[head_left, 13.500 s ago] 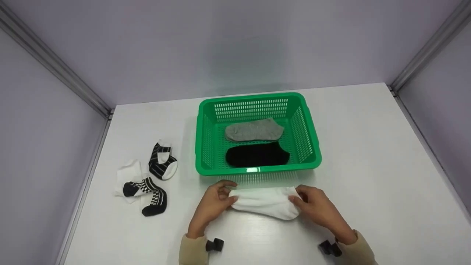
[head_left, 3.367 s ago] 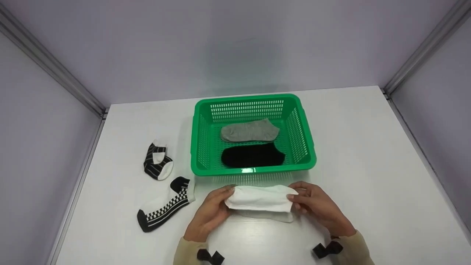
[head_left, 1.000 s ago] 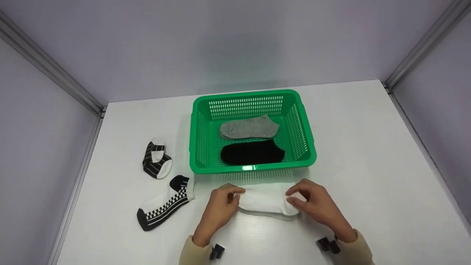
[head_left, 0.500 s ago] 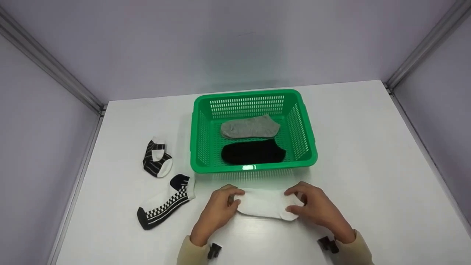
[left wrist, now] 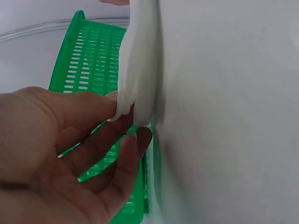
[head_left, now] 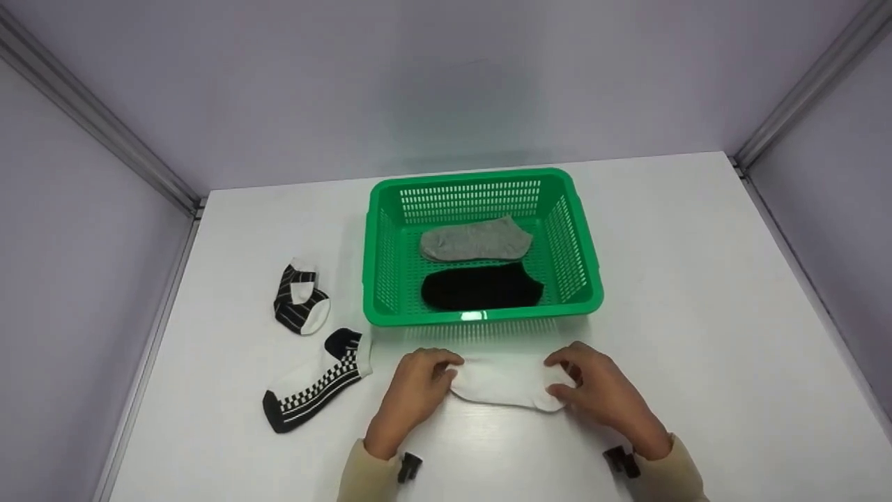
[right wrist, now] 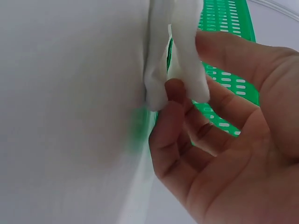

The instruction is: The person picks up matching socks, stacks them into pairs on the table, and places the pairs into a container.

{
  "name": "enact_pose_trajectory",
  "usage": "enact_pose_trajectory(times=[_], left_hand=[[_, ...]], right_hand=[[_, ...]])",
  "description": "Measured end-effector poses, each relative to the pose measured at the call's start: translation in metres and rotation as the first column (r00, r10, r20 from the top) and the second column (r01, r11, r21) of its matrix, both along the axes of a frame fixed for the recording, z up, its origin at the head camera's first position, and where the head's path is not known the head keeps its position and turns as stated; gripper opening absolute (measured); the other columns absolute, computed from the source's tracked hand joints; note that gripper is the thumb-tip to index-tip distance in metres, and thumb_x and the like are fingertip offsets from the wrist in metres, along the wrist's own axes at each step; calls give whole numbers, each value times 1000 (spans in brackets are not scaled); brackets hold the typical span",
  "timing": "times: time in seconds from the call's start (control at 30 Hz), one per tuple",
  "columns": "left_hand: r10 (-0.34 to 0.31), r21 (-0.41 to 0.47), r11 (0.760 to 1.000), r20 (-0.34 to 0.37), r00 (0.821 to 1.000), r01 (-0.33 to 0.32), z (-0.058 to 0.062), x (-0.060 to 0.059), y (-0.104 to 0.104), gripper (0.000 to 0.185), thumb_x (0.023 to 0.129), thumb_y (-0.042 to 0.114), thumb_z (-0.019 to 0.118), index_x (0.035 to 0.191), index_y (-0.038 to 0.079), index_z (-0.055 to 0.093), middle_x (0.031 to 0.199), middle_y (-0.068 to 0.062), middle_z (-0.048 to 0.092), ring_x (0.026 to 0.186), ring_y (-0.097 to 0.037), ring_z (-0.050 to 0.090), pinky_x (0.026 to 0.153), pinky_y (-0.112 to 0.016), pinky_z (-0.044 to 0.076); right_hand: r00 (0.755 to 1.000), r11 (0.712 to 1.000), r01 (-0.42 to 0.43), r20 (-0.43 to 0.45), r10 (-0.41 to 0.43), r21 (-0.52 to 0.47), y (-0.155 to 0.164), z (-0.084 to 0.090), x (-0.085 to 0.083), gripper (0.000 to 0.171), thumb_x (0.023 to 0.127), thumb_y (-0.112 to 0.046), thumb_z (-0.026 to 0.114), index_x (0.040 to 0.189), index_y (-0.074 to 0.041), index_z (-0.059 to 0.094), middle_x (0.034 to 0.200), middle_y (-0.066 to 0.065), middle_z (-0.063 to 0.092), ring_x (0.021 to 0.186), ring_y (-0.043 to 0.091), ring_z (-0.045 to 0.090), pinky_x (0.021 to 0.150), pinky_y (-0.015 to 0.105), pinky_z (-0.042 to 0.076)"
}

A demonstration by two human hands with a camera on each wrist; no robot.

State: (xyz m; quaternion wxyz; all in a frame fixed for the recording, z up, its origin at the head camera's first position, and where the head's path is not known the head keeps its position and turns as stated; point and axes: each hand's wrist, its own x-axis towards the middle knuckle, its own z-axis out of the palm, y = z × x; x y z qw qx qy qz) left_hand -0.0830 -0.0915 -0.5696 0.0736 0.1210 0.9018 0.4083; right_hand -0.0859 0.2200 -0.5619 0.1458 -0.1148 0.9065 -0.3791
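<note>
Two white ankle socks (head_left: 498, 382) lie stacked, one over the other, on the table in front of the basket. My left hand (head_left: 414, 387) pinches the left end of the upper sock between thumb and fingers. At the right end, my right hand (head_left: 603, 390) pinches the upper sock (right wrist: 190, 51). The right wrist view shows a gap between the two layers, with a fingertip (right wrist: 175, 88) at its lower end. Both layers also show side by side in the left wrist view, where the thumb of my left hand (left wrist: 88, 107) presses the nearer one.
Behind the hands stands a green plastic basket (head_left: 482, 318) holding grey socks (head_left: 476, 240) and black socks (head_left: 481, 287), each laid flat. To the left lie a black-and-white checkered sock (head_left: 320, 383) and a folded black striped sock (head_left: 293, 310). Panels wall in the table's back and sides.
Since the earliest frame, a second white sock has come from the left pile and the checkered sock now lies straightened. Lately the upper white sock has settled over the lower one, lining up.
</note>
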Motion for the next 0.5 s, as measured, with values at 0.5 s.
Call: enact_pose_trajectory(times=[0.5], left_hand=[[59, 44, 997, 105, 993, -64, -2, -7, 4, 41, 91, 0, 73, 130, 1, 64, 89, -6, 64, 74, -7, 57, 65, -23, 50]], right_hand=[[993, 991, 98, 61, -104, 87, -5, 2, 1, 33, 85, -7, 86, 116, -16, 75, 104, 7, 57, 88, 16, 55, 77, 28, 49]])
